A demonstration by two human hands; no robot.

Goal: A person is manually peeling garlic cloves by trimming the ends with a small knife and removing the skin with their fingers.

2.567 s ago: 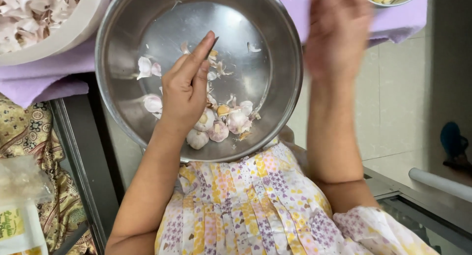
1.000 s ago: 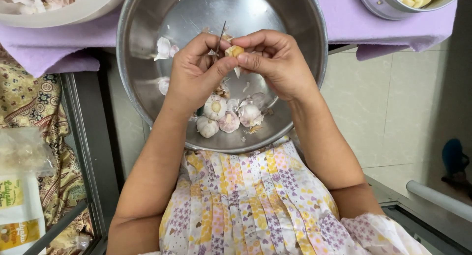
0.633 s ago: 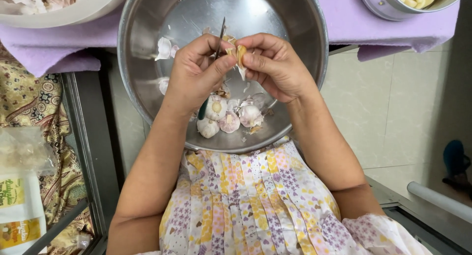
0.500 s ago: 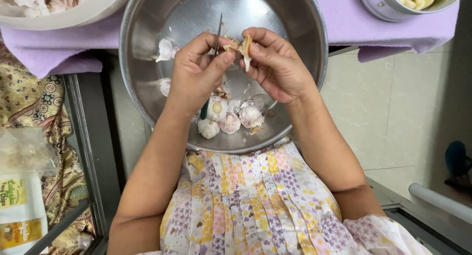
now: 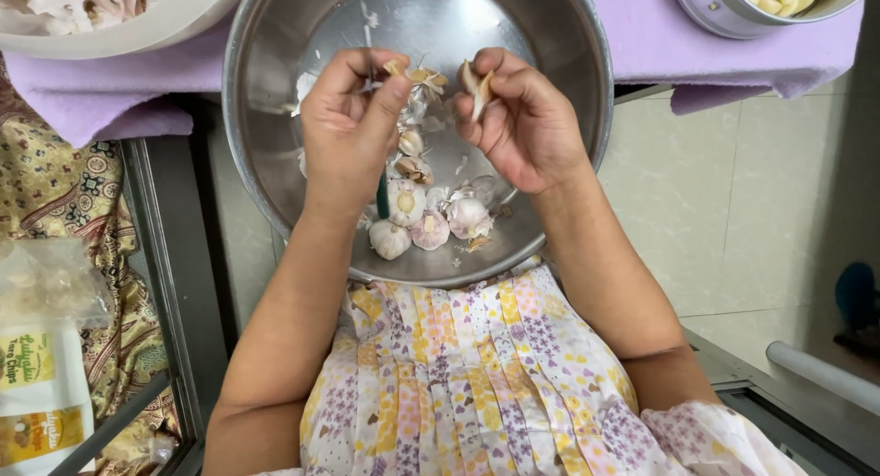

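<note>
Hands have pulled apart since half a second ago, so the garlic clove (image 5: 477,80) now sits pinched in the right hand (image 5: 527,127) fingertips, over the steel bowl (image 5: 275,164). Left hand (image 5: 353,132) is just beside it, fingers closed on a scrap of papery peel (image 5: 417,75), and it also grips a small knife, mostly hidden. Down in the bowl, under both hands, lie a few garlic bulbs (image 5: 431,221). Past the bowl's far right rim, a smaller pot (image 5: 724,13) holds peeled cloves.
</note>
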